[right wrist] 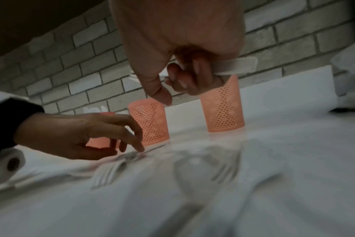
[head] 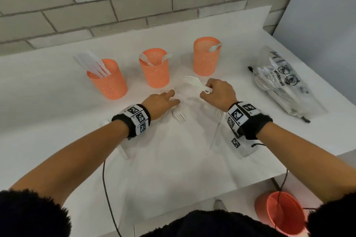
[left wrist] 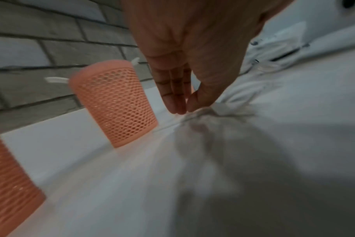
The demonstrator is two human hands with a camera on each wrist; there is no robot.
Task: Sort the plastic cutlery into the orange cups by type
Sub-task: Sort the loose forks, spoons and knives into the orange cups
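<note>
Right hand (head: 219, 93) grips a white fork (head: 196, 83), tines toward the middle cup (head: 155, 67).

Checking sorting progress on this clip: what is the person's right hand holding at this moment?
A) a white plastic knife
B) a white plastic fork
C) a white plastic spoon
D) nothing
B: in the head view the right hand grips a white fork by its handle, tines pointing toward the middle orange cup, which already holds forks.

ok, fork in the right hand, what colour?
White fork, same as the table; clearest in the head view.
</note>
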